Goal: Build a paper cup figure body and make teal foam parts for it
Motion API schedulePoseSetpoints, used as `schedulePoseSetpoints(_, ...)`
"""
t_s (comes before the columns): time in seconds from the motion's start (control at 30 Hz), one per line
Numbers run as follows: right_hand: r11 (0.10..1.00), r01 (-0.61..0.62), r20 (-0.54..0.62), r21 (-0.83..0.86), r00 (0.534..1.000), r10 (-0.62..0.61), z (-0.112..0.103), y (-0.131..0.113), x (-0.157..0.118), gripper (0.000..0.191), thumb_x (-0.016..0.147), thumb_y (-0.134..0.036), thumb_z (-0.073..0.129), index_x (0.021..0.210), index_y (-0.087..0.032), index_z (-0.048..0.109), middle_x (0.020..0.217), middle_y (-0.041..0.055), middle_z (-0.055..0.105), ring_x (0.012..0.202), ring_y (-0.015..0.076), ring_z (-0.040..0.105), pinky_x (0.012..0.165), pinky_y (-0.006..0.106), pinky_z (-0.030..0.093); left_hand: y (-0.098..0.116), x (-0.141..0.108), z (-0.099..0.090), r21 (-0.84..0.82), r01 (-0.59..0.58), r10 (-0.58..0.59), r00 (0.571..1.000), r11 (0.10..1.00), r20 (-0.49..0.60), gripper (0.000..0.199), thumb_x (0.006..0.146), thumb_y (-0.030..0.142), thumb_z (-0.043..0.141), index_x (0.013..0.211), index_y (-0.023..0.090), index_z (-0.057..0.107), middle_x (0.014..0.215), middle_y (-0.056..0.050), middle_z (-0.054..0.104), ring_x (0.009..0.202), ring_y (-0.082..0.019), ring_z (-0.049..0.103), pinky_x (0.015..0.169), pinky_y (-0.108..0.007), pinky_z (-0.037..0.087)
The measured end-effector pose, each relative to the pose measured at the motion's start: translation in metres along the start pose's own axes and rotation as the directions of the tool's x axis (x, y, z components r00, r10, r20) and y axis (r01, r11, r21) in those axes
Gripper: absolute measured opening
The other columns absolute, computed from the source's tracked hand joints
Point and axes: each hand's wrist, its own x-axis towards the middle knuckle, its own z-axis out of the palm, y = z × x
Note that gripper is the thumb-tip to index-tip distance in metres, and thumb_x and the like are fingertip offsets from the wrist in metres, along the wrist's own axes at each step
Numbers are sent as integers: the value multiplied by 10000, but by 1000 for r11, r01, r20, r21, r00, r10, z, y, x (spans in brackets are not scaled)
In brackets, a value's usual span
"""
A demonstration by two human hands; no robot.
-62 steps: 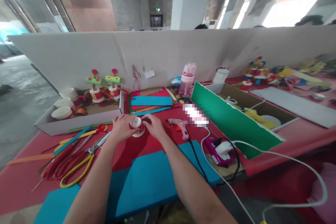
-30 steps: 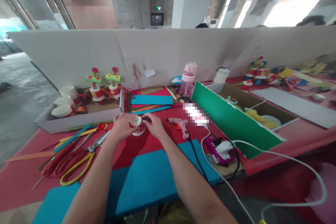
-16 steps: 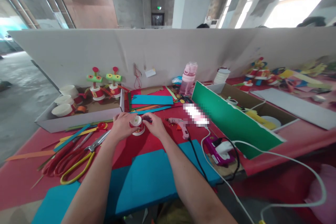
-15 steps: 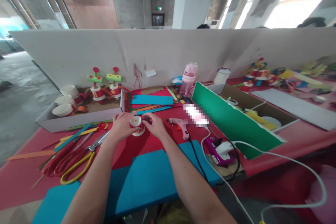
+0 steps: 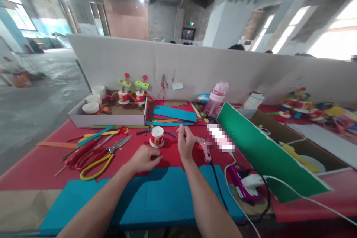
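Near the middle of the frame, the paper cup [image 5: 157,136] stands upside down on its wide rim, probably for steadiness, with a coiled paper strip [image 5: 143,132] reaching out on either side. Below it, my left hand [image 5: 144,158] is loosely curled, thumb apart from the fingers, gripping nothing and leaving the cup unsupported. My right hand [image 5: 186,141], just right of centre, has its fingers bent close together beside the other strip's tip; I can't tell whether they pinch anything. The glue gun [image 5: 205,150] lies right of that hand, seemingly for easy reach, and the scissors [image 5: 108,151] lie left of centre.
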Motion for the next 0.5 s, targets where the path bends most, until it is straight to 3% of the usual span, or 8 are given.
schedulePoseSetpoints(0.13,1000,6,49,29,999,-7,1,-5,-9,429,968,-454,396,650,-204,539,553,-17,510,508,129,463,532,255,347,-4,3,25,55,-23,16,992,998,129,310,842,280,517,555,170,480,549,2,533,503,-99,407,515,-246,245)
schedulePoseSetpoints(0.33,977,-154,-12,149,987,158,1,-1,-13,508,964,-541,327,662,-198,549,584,5,538,520,136,501,491,244,383,-7,4,27,42,0,-4,995,999,95,314,859,305,513,574,174,521,571,-7,566,525,-111,450,518,-246,251)
schedulePoseSetpoints(0.5,995,-55,138,78,989,44,10,-7,-27,472,983,-469,330,660,-207,552,569,-4,532,522,135,509,522,246,380,-8,4,26,18,7,-9,995,1000,95,278,828,270,542,570,169,535,567,-6,575,515,-107,449,509,-241,255)
